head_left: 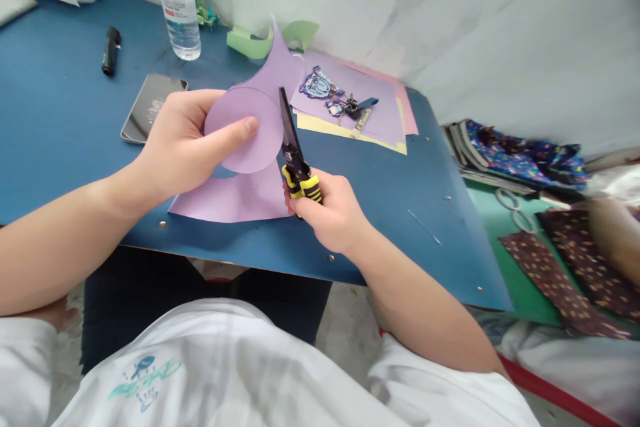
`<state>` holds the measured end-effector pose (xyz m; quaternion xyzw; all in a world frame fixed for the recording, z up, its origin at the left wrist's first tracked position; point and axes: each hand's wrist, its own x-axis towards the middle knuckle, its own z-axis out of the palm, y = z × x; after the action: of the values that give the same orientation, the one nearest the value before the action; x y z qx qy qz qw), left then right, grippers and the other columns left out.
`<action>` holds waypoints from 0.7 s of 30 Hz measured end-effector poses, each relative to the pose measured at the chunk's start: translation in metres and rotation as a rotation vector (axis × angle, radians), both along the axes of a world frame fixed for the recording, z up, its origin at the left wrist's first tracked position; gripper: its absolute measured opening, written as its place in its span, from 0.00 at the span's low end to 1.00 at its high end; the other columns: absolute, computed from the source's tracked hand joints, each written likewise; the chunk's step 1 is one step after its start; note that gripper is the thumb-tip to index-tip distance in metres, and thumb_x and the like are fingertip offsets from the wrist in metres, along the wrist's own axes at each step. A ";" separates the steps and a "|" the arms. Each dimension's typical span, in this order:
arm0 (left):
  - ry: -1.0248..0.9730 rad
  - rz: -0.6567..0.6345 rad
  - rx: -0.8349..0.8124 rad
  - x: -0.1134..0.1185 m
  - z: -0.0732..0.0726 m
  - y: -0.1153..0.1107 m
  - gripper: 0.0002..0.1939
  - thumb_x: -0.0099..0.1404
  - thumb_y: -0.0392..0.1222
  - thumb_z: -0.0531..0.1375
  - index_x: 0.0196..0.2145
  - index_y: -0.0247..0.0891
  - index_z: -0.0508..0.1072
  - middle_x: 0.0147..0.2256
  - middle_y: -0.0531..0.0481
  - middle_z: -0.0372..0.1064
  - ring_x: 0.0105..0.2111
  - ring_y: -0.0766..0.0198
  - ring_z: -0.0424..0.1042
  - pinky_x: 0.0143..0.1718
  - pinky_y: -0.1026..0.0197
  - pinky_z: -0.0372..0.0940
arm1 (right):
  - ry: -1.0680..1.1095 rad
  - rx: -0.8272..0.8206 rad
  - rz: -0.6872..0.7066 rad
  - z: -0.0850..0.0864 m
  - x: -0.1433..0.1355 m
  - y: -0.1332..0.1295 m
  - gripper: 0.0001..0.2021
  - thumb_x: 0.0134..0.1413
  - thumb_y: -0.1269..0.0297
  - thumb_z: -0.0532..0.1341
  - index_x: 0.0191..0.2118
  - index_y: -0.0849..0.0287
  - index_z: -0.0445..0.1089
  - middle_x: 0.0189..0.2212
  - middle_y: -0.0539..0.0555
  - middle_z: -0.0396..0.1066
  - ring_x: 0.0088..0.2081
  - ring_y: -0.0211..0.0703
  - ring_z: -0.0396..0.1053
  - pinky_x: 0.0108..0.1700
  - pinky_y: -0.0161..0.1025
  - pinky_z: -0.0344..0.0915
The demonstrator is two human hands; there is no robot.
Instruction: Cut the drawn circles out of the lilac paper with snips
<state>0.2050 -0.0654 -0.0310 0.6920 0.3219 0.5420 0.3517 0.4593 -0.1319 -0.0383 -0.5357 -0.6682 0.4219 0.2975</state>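
Note:
My left hand [187,133] pinches a round disc of purple paper [250,103], thumb flat on top and fingers beneath. A larger curved piece of purple paper [235,199] shows behind and below the disc; whether the two are still joined I cannot tell. In my right hand [333,207] are scissors [295,153] with dark blades and yellow-and-black handles. Their blades point away from me along the disc's right edge, and look nearly closed. My right fingers wrap the handles and are partly hidden.
Behind the hands stand a water bottle [180,13] and green paper strips [250,42]. A phone [155,103] and black marker [111,50] lie left. Keys with charms [353,107] rest on coloured sheets [395,120]. At right, another person's arm [615,227] is beside patterned brown fabric [555,273].

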 end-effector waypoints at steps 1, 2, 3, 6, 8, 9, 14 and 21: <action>-0.015 0.002 0.019 0.000 -0.003 0.003 0.30 0.61 0.73 0.80 0.29 0.41 0.82 0.25 0.51 0.72 0.24 0.65 0.65 0.21 0.58 0.57 | 0.000 -0.001 -0.002 0.000 0.000 0.000 0.05 0.48 0.57 0.60 0.31 0.50 0.67 0.25 0.46 0.68 0.33 0.46 0.67 0.40 0.48 0.61; -0.024 -0.001 0.033 0.001 -0.005 0.005 0.31 0.61 0.73 0.80 0.29 0.41 0.82 0.24 0.51 0.72 0.24 0.65 0.64 0.21 0.58 0.56 | 0.001 -0.002 -0.004 0.001 0.000 0.000 0.05 0.48 0.57 0.60 0.31 0.50 0.68 0.25 0.46 0.68 0.33 0.46 0.67 0.40 0.48 0.61; -0.033 -0.006 0.046 0.001 -0.007 0.007 0.31 0.62 0.73 0.79 0.29 0.41 0.82 0.24 0.51 0.72 0.24 0.65 0.63 0.20 0.58 0.56 | 0.002 -0.003 -0.006 0.001 -0.001 0.000 0.05 0.48 0.57 0.60 0.31 0.50 0.68 0.25 0.46 0.68 0.33 0.46 0.67 0.40 0.48 0.61; -0.046 -0.033 0.066 0.000 -0.006 0.009 0.27 0.63 0.68 0.80 0.30 0.41 0.84 0.24 0.51 0.73 0.23 0.66 0.62 0.19 0.58 0.55 | -0.003 0.001 -0.012 0.001 -0.001 0.000 0.05 0.48 0.57 0.60 0.31 0.50 0.68 0.25 0.45 0.68 0.32 0.46 0.67 0.40 0.47 0.60; -0.035 -0.052 0.069 -0.001 -0.001 0.006 0.23 0.63 0.63 0.81 0.31 0.41 0.86 0.25 0.52 0.73 0.22 0.66 0.62 0.19 0.59 0.56 | -0.010 0.016 -0.010 0.001 -0.001 0.000 0.05 0.48 0.57 0.61 0.30 0.50 0.68 0.24 0.45 0.67 0.31 0.45 0.65 0.39 0.47 0.59; -0.032 -0.059 0.071 -0.001 0.001 0.005 0.21 0.63 0.61 0.82 0.31 0.42 0.86 0.25 0.52 0.72 0.22 0.66 0.62 0.19 0.59 0.56 | -0.013 0.022 -0.008 0.001 -0.001 0.000 0.05 0.49 0.57 0.61 0.30 0.50 0.68 0.24 0.45 0.67 0.31 0.44 0.65 0.39 0.47 0.59; -0.022 -0.050 0.059 -0.001 0.010 -0.004 0.19 0.64 0.57 0.82 0.30 0.40 0.85 0.24 0.52 0.71 0.23 0.66 0.61 0.20 0.61 0.56 | -0.014 0.021 -0.006 0.000 0.001 0.001 0.05 0.49 0.57 0.61 0.30 0.51 0.69 0.24 0.45 0.67 0.30 0.44 0.65 0.38 0.47 0.58; -0.048 0.012 0.090 0.000 0.004 0.001 0.24 0.65 0.61 0.80 0.27 0.40 0.82 0.24 0.52 0.70 0.23 0.67 0.61 0.20 0.61 0.52 | -0.010 0.026 -0.010 -0.002 0.002 0.003 0.05 0.49 0.57 0.61 0.30 0.51 0.68 0.24 0.45 0.67 0.30 0.43 0.64 0.37 0.46 0.57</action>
<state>0.2050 -0.0643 -0.0273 0.6920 0.2927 0.5745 0.3246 0.4615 -0.1292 -0.0404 -0.5371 -0.6724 0.4092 0.3033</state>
